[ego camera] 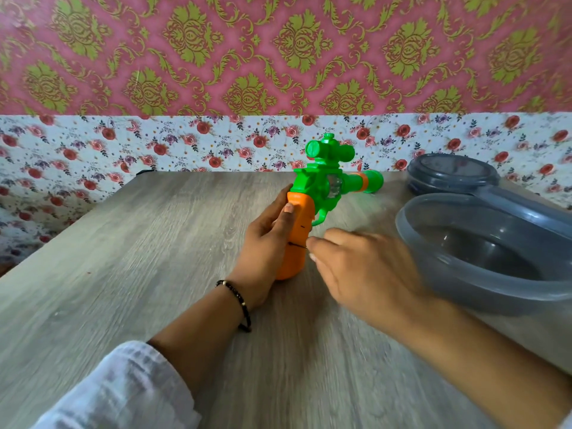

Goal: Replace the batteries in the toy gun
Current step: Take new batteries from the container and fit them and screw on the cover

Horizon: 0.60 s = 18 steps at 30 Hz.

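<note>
The toy gun [322, 187] stands on the table [154, 243], butt end down, with its orange grip [298, 236] toward the person and its green body, scope and barrel beyond the hands. The barrel points to the right, away from the left hand. No brand, label or legible writing shows on the toy; only small dark marks and a dark seam line cross the orange grip.

The left hand [266, 236] grips the orange grip from its left side, fingers curled round it and the thumb laid along the near face. A dark beaded bracelet [238, 301] sits at that wrist, and a white sleeve [123, 391] covers the forearm lower down.

The right hand [356, 267] is just to the right of the grip, blurred by motion. Its fingertips [312, 246] are at the seam line on the grip, beside a thin dark line there. Whether they pinch anything or merely touch the grip cannot be told from the blur.

To the right of the right hand sits a translucent grey plastic bowl [483, 258], close to the forearm. Beyond that bowl rests a grey lid [452, 174], near the table's far edge. No writing can be read on either item.
</note>
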Each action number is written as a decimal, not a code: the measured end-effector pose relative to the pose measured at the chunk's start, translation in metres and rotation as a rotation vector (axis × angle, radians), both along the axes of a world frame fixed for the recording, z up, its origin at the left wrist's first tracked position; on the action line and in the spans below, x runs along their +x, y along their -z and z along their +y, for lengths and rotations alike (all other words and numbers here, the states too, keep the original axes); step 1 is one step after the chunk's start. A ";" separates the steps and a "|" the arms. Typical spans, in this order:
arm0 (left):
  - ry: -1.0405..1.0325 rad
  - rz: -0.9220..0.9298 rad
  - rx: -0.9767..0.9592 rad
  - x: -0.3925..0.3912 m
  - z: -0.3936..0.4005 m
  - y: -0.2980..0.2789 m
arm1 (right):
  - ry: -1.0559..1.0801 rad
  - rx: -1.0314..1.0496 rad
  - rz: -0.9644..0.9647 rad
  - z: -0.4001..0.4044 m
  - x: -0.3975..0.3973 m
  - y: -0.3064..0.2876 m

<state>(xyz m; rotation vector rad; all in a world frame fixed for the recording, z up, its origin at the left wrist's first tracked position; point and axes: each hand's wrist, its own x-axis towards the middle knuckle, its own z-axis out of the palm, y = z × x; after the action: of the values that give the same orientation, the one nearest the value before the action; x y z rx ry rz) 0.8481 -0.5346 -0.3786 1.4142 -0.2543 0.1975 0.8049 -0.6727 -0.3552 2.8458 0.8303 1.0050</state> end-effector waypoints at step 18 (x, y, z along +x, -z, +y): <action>-0.001 -0.160 0.137 -0.009 -0.014 0.003 | -0.100 0.991 0.836 0.010 0.005 0.011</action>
<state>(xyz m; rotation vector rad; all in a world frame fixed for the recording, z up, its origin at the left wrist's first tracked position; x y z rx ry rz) 0.8392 -0.5486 -0.3820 1.5362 -0.4052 0.2987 0.8099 -0.6626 -0.3661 4.2293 0.5436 0.1221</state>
